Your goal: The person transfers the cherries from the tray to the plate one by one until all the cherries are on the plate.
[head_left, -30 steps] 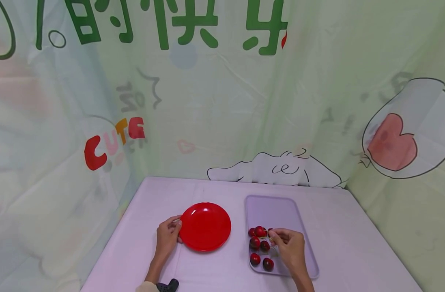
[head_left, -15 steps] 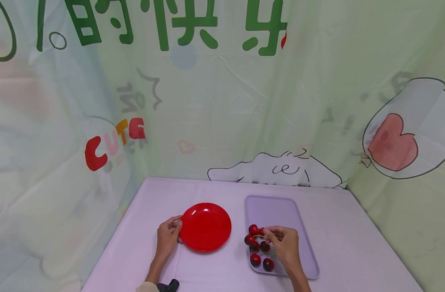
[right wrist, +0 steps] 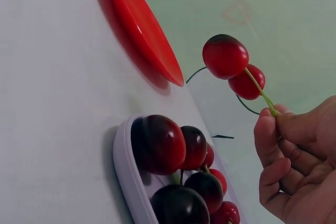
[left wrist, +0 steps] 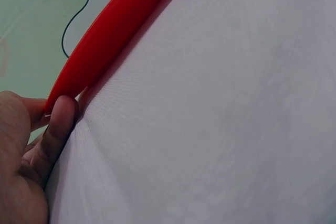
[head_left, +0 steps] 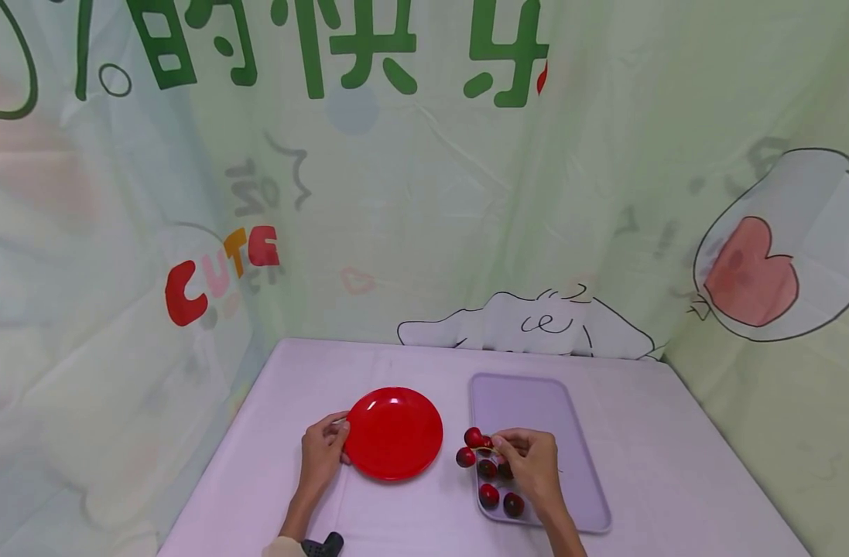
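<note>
My left hand (head_left: 323,450) pinches the left rim of a glossy red plate (head_left: 393,433), thumb and fingers at its edge; the left wrist view shows this edge-on. Between the thumb and fingertips of my right hand (right wrist: 302,156) is the green stem of a pair of cherries (right wrist: 226,56), which hang free in the air. In the head view that hand (head_left: 532,463) is over the left side of a lilac tray (head_left: 528,402). Several dark red cherries (head_left: 489,495) lie in the tray's near left part, some partly hidden behind the right hand.
Plate and tray stand side by side on a table with a pale lilac cloth (head_left: 382,518), a gap between them. Printed curtains (head_left: 431,193) enclose the table at the back and sides. A black device (head_left: 323,545) is strapped at the left wrist.
My right hand has lifted the cherry pair by its stem and moved left, so the cherries now hang past the tray's left edge. The left hand and plate have stayed put.
</note>
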`<action>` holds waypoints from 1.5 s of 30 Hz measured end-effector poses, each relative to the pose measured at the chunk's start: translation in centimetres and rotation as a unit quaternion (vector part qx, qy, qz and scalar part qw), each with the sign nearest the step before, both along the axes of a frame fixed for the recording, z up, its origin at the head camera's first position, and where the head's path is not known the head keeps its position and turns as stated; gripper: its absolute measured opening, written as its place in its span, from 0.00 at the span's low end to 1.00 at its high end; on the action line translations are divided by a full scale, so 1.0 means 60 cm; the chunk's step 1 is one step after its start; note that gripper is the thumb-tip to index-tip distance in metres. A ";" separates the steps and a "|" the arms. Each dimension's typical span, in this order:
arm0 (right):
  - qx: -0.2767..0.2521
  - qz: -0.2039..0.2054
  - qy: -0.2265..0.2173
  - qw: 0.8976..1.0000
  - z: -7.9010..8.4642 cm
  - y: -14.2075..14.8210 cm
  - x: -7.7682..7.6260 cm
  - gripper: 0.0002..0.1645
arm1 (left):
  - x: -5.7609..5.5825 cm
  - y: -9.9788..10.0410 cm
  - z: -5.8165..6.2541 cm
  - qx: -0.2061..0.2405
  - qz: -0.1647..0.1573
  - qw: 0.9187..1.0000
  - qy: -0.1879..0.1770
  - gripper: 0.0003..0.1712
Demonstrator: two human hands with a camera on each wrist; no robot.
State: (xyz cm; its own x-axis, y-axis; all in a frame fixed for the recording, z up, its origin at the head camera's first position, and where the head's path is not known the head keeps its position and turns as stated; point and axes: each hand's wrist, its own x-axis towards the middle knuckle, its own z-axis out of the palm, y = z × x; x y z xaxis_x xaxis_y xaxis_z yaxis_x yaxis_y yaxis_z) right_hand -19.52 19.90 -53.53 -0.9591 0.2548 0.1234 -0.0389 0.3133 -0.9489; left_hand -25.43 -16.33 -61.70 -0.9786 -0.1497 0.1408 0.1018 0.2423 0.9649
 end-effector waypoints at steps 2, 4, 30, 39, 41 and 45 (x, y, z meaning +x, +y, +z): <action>0.001 0.001 -0.001 1.000 0.002 -0.005 -0.001 0.04 | -0.001 -0.001 -0.002 -0.001 0.003 1.000 -0.003 0.20; 0.004 0.002 -0.002 1.000 0.004 -0.011 -0.002 0.04 | -0.001 -0.001 -0.002 -0.002 0.002 1.000 -0.004 0.20; -0.032 0.056 -0.013 0.998 0.009 -0.073 -0.035 0.03 | 0.001 -0.001 -0.003 -0.008 0.010 1.000 0.006 0.19; -0.053 0.053 -0.018 0.997 0.009 -0.094 -0.038 0.05 | 0.006 0.003 0.002 -0.010 0.005 1.000 -0.002 0.20; -0.056 0.054 -0.019 0.997 0.006 -0.097 -0.039 0.07 | 0.006 0.003 0.002 -0.009 0.003 1.000 -0.001 0.20; -0.068 0.062 -0.009 0.996 -0.002 -0.106 -0.046 0.08 | 0.007 0.005 0.007 -0.008 0.003 1.000 0.000 0.19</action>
State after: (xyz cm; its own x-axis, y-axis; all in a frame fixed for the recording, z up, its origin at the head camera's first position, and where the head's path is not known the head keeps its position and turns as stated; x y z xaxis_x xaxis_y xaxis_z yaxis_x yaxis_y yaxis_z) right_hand -22.28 13.56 -53.65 -0.9858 0.1483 0.0784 -0.0519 0.1749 -0.9832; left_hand -25.01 -16.06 -61.27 -0.9776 -0.1536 0.1436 0.1005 0.2587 0.9607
